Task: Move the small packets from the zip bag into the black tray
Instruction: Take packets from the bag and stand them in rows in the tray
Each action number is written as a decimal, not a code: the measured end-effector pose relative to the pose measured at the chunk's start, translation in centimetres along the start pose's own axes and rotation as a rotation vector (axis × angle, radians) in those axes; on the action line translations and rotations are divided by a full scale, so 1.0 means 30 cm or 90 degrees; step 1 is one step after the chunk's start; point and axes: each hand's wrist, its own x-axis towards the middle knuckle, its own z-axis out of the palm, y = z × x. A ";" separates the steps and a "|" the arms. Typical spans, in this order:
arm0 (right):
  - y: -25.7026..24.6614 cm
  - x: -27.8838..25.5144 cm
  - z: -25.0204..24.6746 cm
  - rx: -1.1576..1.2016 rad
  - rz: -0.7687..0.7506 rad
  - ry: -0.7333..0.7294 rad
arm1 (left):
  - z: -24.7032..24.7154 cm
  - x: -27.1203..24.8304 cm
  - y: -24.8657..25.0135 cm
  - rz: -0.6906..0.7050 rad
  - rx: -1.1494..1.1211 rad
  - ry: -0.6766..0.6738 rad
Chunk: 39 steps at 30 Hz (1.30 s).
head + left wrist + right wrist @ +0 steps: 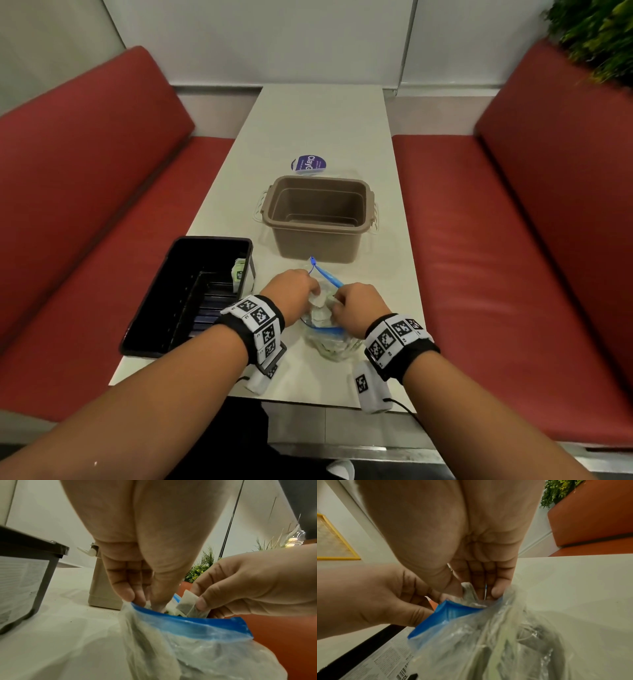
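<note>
Zip bag (329,337) stands mouth-up on table (322,130), long axis roughly vertical. Left hand (291,291) fingers dip inside, grip unclear; right hand (356,305) pinches a packet (186,605) at the mouth.

head overhead, wrists close, sharing zip bag (329,329)

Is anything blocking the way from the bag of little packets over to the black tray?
Nothing visible does. The zip bag sits on the table right beside the black tray, with only bare tabletop between them. The tray's top is open. The brown bin stands farther back, out of the way.
</note>
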 end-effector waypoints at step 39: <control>-0.271 0.125 -0.069 0.459 -0.151 0.222 | -0.274 -0.058 -0.286 0.049 -0.324 0.172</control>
